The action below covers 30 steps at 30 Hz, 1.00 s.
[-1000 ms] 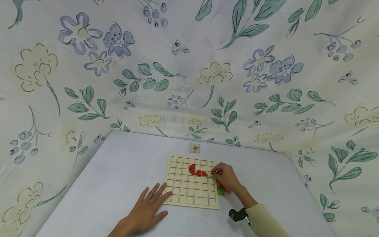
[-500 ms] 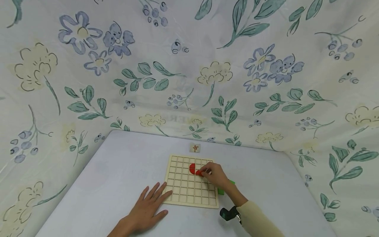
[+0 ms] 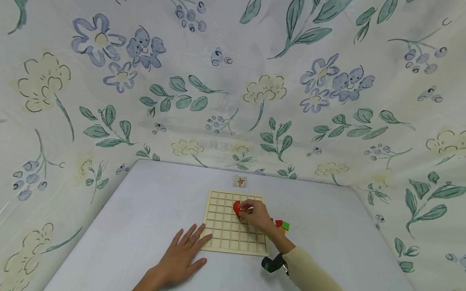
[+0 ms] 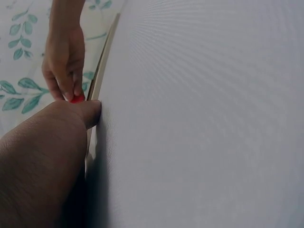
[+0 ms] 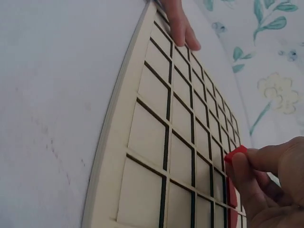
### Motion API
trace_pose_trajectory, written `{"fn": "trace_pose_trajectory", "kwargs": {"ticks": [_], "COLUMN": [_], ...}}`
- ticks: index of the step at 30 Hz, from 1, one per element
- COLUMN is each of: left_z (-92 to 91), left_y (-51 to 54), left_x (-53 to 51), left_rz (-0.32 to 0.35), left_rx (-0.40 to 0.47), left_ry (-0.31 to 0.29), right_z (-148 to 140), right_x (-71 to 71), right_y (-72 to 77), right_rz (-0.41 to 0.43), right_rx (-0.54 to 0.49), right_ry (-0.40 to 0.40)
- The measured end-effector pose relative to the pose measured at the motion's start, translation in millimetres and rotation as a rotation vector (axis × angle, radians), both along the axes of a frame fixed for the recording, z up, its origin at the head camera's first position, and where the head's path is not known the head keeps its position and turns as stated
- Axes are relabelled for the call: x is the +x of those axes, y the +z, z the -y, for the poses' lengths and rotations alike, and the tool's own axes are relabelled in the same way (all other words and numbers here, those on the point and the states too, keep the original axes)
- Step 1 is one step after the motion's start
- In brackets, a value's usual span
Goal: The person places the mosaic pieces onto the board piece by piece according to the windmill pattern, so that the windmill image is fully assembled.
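A small red piece [image 5: 236,153] is pinched between the thumb and a finger of the person's right hand [image 3: 256,214]; it is over the upper middle of a pale square board [image 3: 223,234], and whether it touches the board cannot be told; the hand's other fingers are curled in behind it. Just beside the pinched piece, flat red shapes [image 5: 232,192] sit in the board's compartments, at least one with a rounded edge; the right hand partly hides them, so their number is unclear. The board is divided by thin raised strips into rows of square compartments; it lies flat on a white worktop [image 3: 145,202].

The left hand [image 3: 182,252] lies palm down at the board's near left side; its fingers are straight and spread apart, with some fingertips on the board's edge and the thumb out over the worktop.

Near the board's right edge, partly behind the right forearm, is a loose group of small blocks; a red block [image 3: 278,223], a green block [image 3: 285,226] and an orange block [image 3: 282,231] show; beyond the board's far edge lies a small card [image 3: 240,181] with a grid and an orange-red figure.

The right arm wears a pale yellow sleeve [image 3: 309,268], with a dark device [image 3: 271,264] at the wrist; behind the worktop hangs a white cloth [image 3: 233,121] printed with blue and yellow flowers and green leaves.
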<state>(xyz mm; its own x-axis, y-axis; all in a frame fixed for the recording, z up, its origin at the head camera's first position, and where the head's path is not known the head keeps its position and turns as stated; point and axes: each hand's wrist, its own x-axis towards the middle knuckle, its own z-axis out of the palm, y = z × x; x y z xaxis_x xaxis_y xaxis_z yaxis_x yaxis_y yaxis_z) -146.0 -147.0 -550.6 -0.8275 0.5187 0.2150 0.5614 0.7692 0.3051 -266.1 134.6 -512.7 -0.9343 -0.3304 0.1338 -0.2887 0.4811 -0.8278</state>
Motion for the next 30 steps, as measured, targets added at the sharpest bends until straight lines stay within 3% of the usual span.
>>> {"fn": "trace_pose_trajectory", "kwargs": {"ticks": [8, 13, 22, 30], "left_z": [0.4, 0.4, -1.0, -1.0], "left_y": [-0.1, -2.1, -2.7, 2.3], "left_x": [0.8, 0.0, 0.1, 1.3], "left_rz": [0.001, -0.028, -0.065, -0.02], "left_rx": [0.01, 0.009, 0.023, 0.012], "left_ry": [0.0, -0.003, -0.006, -0.002], "right_z": [13, 16, 13, 10], "right_x": [2.9, 1.6, 5.5, 9.4], "right_y": [-0.5, -1.7, -1.8, -6.4], "right_rz": [-0.016, -0.074, -0.173, -0.203], "right_rx": [0.035, 0.064, 0.157, 0.305], "right_ry": [-0.107, -0.13, -0.102, -0.033]}}
